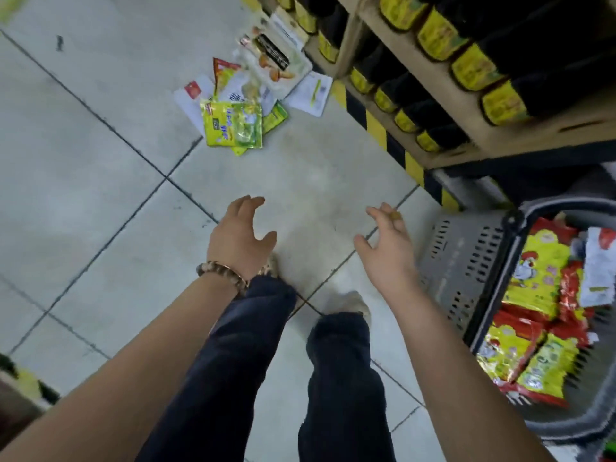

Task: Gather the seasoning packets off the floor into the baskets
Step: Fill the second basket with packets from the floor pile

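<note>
Seasoning packets (233,125) lie flat, pile stretching diagonally toward the shelf (500,136).

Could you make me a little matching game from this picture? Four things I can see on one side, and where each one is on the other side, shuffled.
Things:
1. grey basket
2. pile of packets
3. dark bottles
4. bead bracelet

Places:
A. lined up on the shelf
B. worn just behind the left hand
C. lying on the floor ahead
D. at the right, holding red and yellow packets

Pairs: 1-D, 2-C, 3-A, 4-B
</note>
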A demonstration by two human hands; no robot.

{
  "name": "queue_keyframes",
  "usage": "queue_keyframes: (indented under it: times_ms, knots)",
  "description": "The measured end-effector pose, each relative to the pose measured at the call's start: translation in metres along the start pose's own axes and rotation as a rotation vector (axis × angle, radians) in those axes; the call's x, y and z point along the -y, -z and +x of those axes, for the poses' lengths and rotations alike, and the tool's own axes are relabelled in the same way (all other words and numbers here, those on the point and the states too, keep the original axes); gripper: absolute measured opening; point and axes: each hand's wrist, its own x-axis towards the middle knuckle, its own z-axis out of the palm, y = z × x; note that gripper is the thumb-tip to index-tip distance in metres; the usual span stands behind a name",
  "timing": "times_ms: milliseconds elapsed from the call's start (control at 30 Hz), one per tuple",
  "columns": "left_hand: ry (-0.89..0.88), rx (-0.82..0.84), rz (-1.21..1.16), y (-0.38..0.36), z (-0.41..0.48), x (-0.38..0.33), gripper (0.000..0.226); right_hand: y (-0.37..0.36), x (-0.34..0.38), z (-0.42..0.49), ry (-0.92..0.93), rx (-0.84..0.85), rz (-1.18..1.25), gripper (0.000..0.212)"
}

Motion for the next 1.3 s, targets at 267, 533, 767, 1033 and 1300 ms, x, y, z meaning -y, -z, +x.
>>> queue_keyframes:
  times_ms: [267, 533, 767, 1033, 1300]
  knots:
    - [0.063, 0.017, 0.049, 0.042, 0.077, 0.027, 0.056, -0.018, 0.074, 0.08, 0.026, 0.08, -0.079, 0.048]
    - [0.096, -0.018, 0.078, 0.069, 0.185, 0.06, 0.059, -0.082, 0.139, 0.222, 0.12, 0.196, -0.236, 0.048]
    - [0.089, 0.035, 0.169, 0.055, 0.293, 0.12, 0.06, -0.188, 0.18, 0.339, 0.31, 0.302, -0.55, 0.05]
    - [0.125, 0.103, 0.119, 0.009, 0.388, 0.192, 0.057, -0.305, 0.177, 0.453, 0.412, 0.148, -0.79, 0.07]
    - [0.729, 0.017, -0.829, -0.027, 0.4, 0.221, 0.06, -0.309, 0.159, 0.449, 0.363, 0.287, -0.549, 0.031]
